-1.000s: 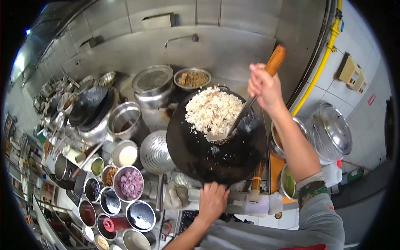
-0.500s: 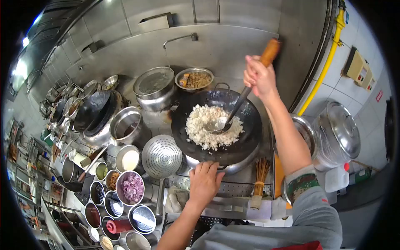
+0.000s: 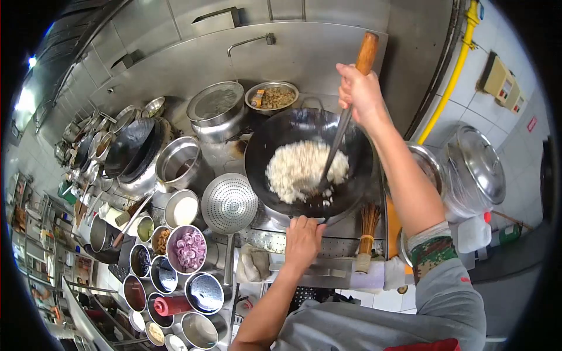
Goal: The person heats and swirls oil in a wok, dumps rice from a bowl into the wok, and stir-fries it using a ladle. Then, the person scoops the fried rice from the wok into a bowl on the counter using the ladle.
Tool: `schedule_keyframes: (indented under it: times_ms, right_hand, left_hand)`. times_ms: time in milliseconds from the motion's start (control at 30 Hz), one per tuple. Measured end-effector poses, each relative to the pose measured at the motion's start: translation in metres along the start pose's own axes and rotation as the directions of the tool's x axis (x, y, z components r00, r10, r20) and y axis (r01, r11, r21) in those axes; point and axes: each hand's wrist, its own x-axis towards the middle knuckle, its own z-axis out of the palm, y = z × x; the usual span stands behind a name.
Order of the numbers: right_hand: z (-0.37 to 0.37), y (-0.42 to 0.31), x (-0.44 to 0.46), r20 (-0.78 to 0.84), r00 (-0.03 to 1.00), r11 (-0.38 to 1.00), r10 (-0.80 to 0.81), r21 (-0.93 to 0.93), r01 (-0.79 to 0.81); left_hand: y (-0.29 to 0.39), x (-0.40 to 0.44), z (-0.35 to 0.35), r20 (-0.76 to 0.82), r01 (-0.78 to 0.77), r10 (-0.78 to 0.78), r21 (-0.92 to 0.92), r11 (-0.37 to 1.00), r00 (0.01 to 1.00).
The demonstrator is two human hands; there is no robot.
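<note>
My right hand [image 3: 361, 96] is closed round the shaft of a long ladle [image 3: 336, 146], just below its wooden end, holding it steeply upright. The ladle's bowl is down in the white fried rice [image 3: 295, 167], partly hidden by it. That rice is heaped in a big black wok [image 3: 263, 134] on the stove and looks smeared by motion. At the wok's near rim my left hand [image 3: 302, 241] has its fingers curled over the near handle, most of which they hide.
Left of the wok lie a perforated strainer [image 3: 229, 202] and a bowl of sliced onions [image 3: 190, 248] among several metal containers. Behind stand a covered pot [image 3: 216, 108] and a food bowl [image 3: 272, 96]. A bamboo brush [image 3: 367, 234] lies at front right.
The ladle has swung more upright, its bowl sinking toward the near side of the rice. The wok appears tilted nearer and the rice has spread. My left hand stays at the near rim.
</note>
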Motion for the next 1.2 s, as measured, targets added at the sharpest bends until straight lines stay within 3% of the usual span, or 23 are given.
schedule_keyframes:
  times_ms: [67, 133, 167, 267, 300, 400, 467, 500, 533, 667, 800, 833, 933, 1000, 1100, 1167, 1200]
  right_hand:
    - [-0.009, -0.007, -0.01, 0.03, 0.996, 0.995, -0.085, 0.054, 0.083]
    - [-0.03, -0.021, -0.019, 0.027, 0.99, 0.983, -0.136, 0.131, 0.131]
    - [-0.038, -0.022, -0.019, 0.06, 0.991, 0.979, -0.12, 0.174, 0.108]
    - [-0.011, -0.024, -0.027, 0.016, 0.998, 0.996, -0.067, 0.06, 0.066]
    - [0.003, -0.021, -0.026, -0.021, 0.997, 0.997, -0.072, 0.005, 0.072]
    - [0.031, 0.014, -0.025, -0.027, 0.997, 0.989, -0.073, -0.134, 0.069]
    - [0.031, 0.013, -0.035, 0.117, 0.978, 0.977, -0.175, -0.099, 0.187]
    - [0.022, -0.001, -0.038, 0.229, 0.961, 0.987, -0.156, -0.011, 0.163]
    - [0.013, -0.012, -0.04, 0.253, 0.96, 0.992, -0.122, 0.005, 0.124]
    - [-0.008, -0.034, -0.028, 0.273, 0.961, 0.998, -0.031, 0.069, 0.012]
    - [-0.024, -0.061, -0.012, 0.322, 0.916, 0.967, -0.24, 0.16, 0.197]
    - [-0.036, -0.05, -0.006, 0.3, 0.912, 0.951, -0.281, 0.217, 0.221]
    - [-0.042, 0.05, -0.011, -0.017, 0.997, 0.977, -0.078, 0.196, 0.08]
    - [-0.048, 0.052, 0.017, 0.199, 0.979, 0.969, -0.048, 0.247, -0.003]
    - [-0.036, 0.017, 0.032, 0.228, 0.966, 0.968, -0.119, 0.242, 0.062]
    - [-0.026, 0.046, 0.017, 0.076, 0.996, 0.964, -0.04, 0.267, 0.019]
    - [-0.027, 0.064, 0.01, -0.005, 1.0, 0.961, 0.003, 0.277, -0.002]
  left_hand:
    - [-0.012, -0.034, 0.011, 0.009, -0.041, 0.041, 0.157, 0.987, 0.999]
    - [0.009, -0.069, -0.023, 0.151, 0.019, -0.016, -0.018, 1.0, 0.988]
    - [0.027, -0.063, -0.043, 0.099, -0.017, 0.023, -0.059, 0.998, 0.995]
    - [0.045, -0.006, -0.067, -0.029, -0.016, 0.015, -0.066, 0.998, 0.999]
    - [0.038, 0.011, -0.059, -0.041, -0.056, 0.052, -0.088, 0.995, 0.998]
    - [0.001, -0.004, 0.001, -0.033, 0.032, -0.031, 0.027, 0.999, 0.999]
    - [-0.011, -0.04, 0.002, 0.001, 0.002, -0.002, 0.037, 0.999, 1.0]
    - [-0.016, -0.05, 0.004, 0.004, -0.018, 0.018, 0.038, 0.999, 1.0]
    - [-0.007, -0.062, -0.012, 0.082, 0.004, -0.006, 0.03, 1.0, 0.997]
    - [0.005, -0.012, -0.025, -0.02, 0.01, -0.011, -0.073, 0.997, 1.0]
    - [-0.027, 0.021, 0.008, -0.024, -0.023, 0.024, 0.016, 1.0, 0.999]
    - [-0.028, 0.022, 0.011, 0.016, -0.001, 0.001, 0.023, 1.0, 1.0]
    - [-0.03, 0.021, 0.017, 0.044, 0.048, -0.052, 0.078, 0.996, 0.998]
    - [-0.024, 0.029, 0.003, 0.0, 0.034, -0.034, 0.097, 0.995, 0.999]
    - [-0.002, 0.028, -0.031, 0.021, 0.03, -0.033, 0.134, 0.99, 0.999]
    - [0.002, 0.03, -0.036, 0.0, 0.002, -0.002, 0.141, 0.99, 1.0]
    - [-0.003, 0.031, -0.032, 0.068, -0.004, -0.005, 0.122, 0.992, 0.998]
